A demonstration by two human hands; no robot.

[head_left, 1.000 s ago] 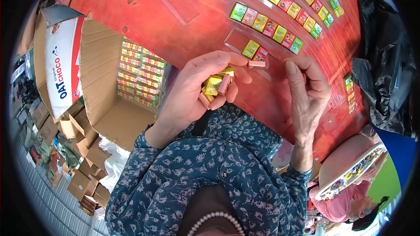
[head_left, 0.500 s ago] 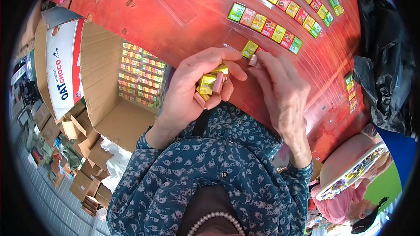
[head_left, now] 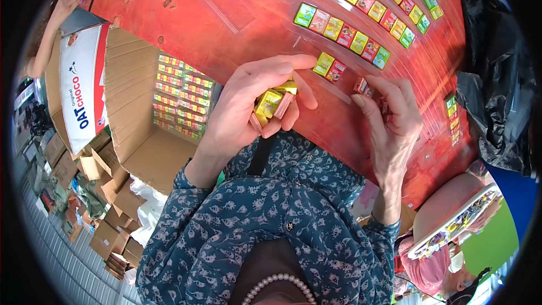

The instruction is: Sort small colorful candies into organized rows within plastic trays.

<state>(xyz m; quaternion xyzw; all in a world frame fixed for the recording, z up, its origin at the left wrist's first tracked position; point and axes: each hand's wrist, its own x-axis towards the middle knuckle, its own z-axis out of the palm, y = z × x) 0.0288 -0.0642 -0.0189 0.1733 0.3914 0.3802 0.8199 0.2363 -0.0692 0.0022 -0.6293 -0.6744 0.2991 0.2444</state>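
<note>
My left hand (head_left: 234,101) is cupped around several small wrapped candies, yellow (head_left: 269,103) and pink-red, that show between its curled fingers. Between thumb and forefinger, my right hand (head_left: 395,116) pinches a small red-and-brown wrapped candy (head_left: 362,86); more red pieces show partly in its palm. Just beyond both hands, a clear plastic tray (head_left: 344,97) holds a yellow candy (head_left: 323,64) and a red candy (head_left: 336,72) side by side. My left fingertip is close to the yellow one. Behind it lies a filled row of green, pink, yellow and red candies (head_left: 345,35).
More filled candy trays (head_left: 372,7) lie across the red table (head_left: 197,51). An open cardboard box (head_left: 135,68) with filled trays stands at left. A black plastic bag (head_left: 491,79) is at right, near a tub of wrapped pieces (head_left: 451,214) and another person. Another person's hand (head_left: 69,0) shows far left.
A red candy now sits beside the yellow one in the near tray. My right hand has moved right, away from the tray, with another candy at its fingertips. Another person's arm has appeared at far left.
</note>
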